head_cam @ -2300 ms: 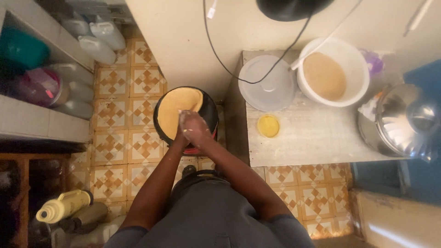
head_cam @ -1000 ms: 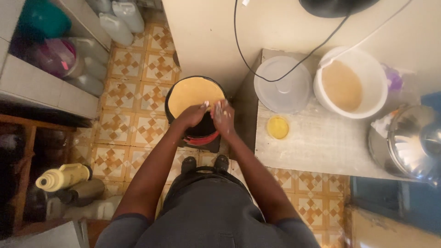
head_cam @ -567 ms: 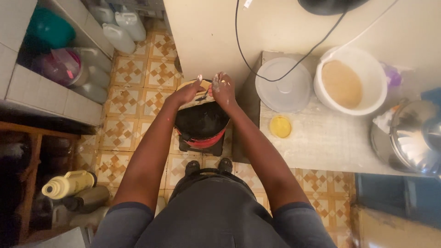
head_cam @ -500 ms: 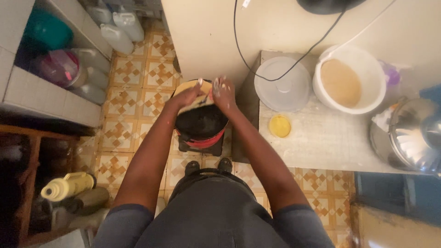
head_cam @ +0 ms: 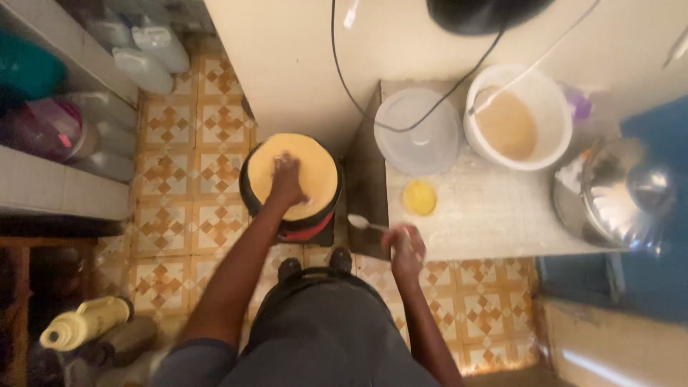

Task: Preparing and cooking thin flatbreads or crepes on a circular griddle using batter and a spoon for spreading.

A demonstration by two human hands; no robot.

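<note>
Dark round object cut off by top edge; right hand blurred, grip on spoon unclear; left hand covering part of flatbread

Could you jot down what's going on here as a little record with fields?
Left hand: left hand pressing flat on the flatbread
Flatbread: round, yellow, lying on a black pan low over the tiled floor
Right hand: right hand holding a spoon at the table edge
Table: table with a small yellow dish, a white lid, a white bucket of batter, a metal pot
</note>
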